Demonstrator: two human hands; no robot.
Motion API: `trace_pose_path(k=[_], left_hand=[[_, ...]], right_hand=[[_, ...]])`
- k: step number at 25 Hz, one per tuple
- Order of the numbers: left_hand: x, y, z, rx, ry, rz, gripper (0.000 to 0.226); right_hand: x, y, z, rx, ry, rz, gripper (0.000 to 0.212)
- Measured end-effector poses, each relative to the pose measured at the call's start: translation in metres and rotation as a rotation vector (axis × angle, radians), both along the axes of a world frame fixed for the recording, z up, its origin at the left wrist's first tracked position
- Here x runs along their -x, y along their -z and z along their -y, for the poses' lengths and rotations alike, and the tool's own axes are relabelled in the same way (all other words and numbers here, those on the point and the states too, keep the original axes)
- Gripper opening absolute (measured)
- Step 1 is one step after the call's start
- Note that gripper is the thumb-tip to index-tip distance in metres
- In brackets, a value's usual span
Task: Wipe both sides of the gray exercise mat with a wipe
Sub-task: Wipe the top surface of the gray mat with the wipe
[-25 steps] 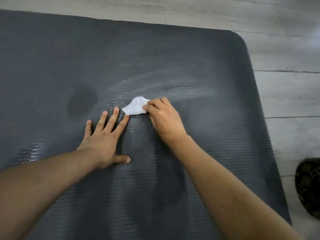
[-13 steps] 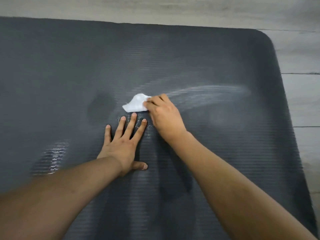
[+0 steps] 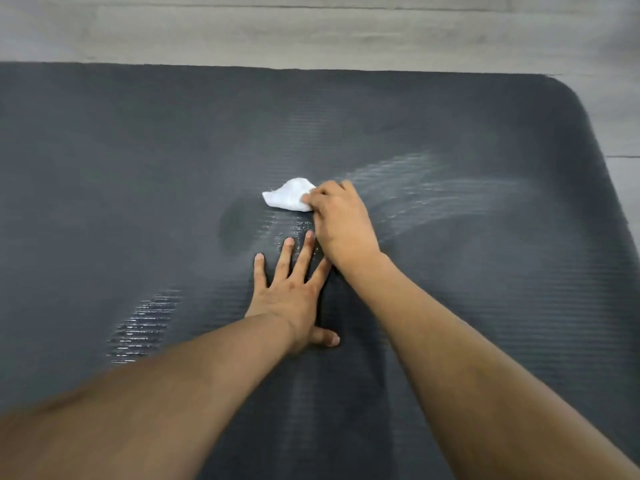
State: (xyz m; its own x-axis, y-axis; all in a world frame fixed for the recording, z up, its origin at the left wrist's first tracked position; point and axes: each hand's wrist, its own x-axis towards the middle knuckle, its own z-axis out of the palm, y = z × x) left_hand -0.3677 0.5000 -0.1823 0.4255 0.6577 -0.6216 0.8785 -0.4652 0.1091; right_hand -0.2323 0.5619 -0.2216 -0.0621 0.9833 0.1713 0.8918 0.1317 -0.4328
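Right hand (image 3: 341, 223) is gripping the bunched wipe (image 3: 289, 197) against the mat (image 3: 138, 150); left hand (image 3: 291, 292) is lying splayed flat, empty, bracing it. Overlapping passes are looking wisest.

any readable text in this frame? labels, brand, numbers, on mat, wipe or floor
None: no word, label, brand, number or sign can be read.
gray exercise mat: only ribbed texture and wet streaks, no logo or print in view.
white wipe, held by the right hand: plain, no print.
left hand: flat on the mat, bears nothing written.
wood-look floor: grain and plank seams only.
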Motion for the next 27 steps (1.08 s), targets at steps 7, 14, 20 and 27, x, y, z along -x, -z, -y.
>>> trace_pose_path(k=[7,14,20,27], left_hand=[[0.068,0.001,0.088,-0.435,-0.071,0.300,0.056],[0.090,-0.003,0.103,-0.134,-0.129,0.161,0.109],[0.084,0.004,0.103,-0.168,-0.157,0.117,0.108],[0.084,0.006,0.103,-0.154,-0.159,0.112,0.107]], right_hand=[[0.050,-0.011,0.062,0.033,-0.060,0.014,0.025],[-0.056,-0.018,0.094,0.062,0.202,0.277,0.023],[0.012,-0.006,0.098,0.008,0.323,0.070,0.022],[-0.022,-0.001,0.084,-0.079,0.211,0.242,0.020]])
